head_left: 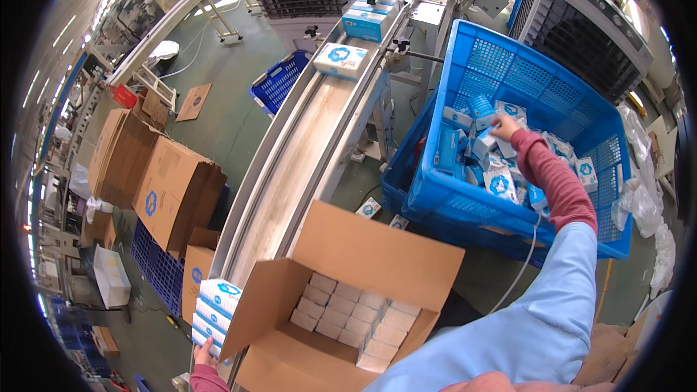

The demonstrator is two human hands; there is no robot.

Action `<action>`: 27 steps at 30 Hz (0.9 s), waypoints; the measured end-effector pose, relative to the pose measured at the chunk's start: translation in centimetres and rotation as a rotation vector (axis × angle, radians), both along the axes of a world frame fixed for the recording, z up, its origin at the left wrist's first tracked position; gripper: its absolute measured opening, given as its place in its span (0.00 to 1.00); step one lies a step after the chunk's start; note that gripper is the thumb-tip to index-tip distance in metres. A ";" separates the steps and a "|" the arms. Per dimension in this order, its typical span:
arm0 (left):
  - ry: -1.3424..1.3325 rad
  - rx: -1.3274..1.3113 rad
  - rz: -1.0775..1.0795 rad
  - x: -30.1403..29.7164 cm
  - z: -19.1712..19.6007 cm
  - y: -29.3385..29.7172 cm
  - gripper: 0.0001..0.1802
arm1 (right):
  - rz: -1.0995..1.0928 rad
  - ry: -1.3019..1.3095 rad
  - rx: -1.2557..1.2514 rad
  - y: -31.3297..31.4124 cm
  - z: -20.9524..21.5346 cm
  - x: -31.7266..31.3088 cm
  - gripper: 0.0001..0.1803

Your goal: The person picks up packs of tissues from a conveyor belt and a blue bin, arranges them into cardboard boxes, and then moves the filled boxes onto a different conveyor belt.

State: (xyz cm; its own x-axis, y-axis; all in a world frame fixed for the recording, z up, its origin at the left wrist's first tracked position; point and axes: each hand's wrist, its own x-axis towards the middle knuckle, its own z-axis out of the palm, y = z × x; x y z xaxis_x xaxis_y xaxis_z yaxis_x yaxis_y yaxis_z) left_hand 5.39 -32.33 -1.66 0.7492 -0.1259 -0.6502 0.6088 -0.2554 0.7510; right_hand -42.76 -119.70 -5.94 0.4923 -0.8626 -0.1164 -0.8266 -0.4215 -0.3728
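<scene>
Here, packs (501, 184) in carton (374, 250) and crate (451, 197)

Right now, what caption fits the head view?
Right hand at packs in a blue crate, left hand against stacked packs.

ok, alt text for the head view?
A person's right hand is among white-and-blue packs in a blue crate, while the left hand touches a stack of packs beside an open cardboard box holding rows of packs. Beyond it, a conveyor carries more packs; folded cartons stand to its left.
</scene>
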 end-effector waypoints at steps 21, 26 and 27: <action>-0.053 0.341 -0.010 -1.0 1.9 -5.9 0.37 | 0.023 -1.176 0.687 -3.9 -1.6 1.0 0.25; -0.190 0.222 0.110 -2.5 1.0 -5.1 0.36 | 0.580 -0.787 1.111 19.0 18.4 21.1 0.32; -0.186 0.227 0.144 -2.9 0.2 -3.4 0.36 | 0.759 -0.673 1.068 24.2 18.5 26.8 0.34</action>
State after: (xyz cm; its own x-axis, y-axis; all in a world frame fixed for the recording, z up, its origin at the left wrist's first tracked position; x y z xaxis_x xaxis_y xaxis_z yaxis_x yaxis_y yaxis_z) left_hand 2.53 -35.75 -1.45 0.8575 0.1225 -0.4996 0.5084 -0.3500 0.7868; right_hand -15.95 -95.49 12.54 0.9955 -0.0329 -0.0889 -0.0872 0.0512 -0.9949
